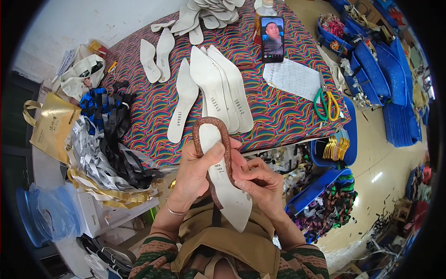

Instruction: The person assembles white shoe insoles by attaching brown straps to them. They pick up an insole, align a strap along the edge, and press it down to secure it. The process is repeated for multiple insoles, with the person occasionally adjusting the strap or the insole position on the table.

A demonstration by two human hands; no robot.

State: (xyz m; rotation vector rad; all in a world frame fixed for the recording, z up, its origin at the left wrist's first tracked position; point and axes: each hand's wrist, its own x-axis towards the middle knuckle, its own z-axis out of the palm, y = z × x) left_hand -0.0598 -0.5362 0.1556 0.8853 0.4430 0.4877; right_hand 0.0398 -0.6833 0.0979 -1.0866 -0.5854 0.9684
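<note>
In front of my body I hold a white shoe insole (237, 210), its pointed end towards me. A brown glittery strip (197, 138) wraps its rounded end and runs down both long sides. My left hand (191, 169) is closed round the insole, thumb pressed flat on its upper face. At the right edge, my right hand (264, 185) pinches the strip against the insole; its fingertips partly hide the strip's end there. Just beyond lie several loose white insoles (211, 90), some overlapping, on a table with a colourful wavy-patterned cover (139, 111).
More insoles (211, 14) are heaped at the far edge. A phone (272, 41) leans on a bottle (265, 9), near a paper sheet (292, 76) and scissors (327, 104). Ribbon strips (102, 149) hang at left. Blue bins (320, 186) of scraps stand at right.
</note>
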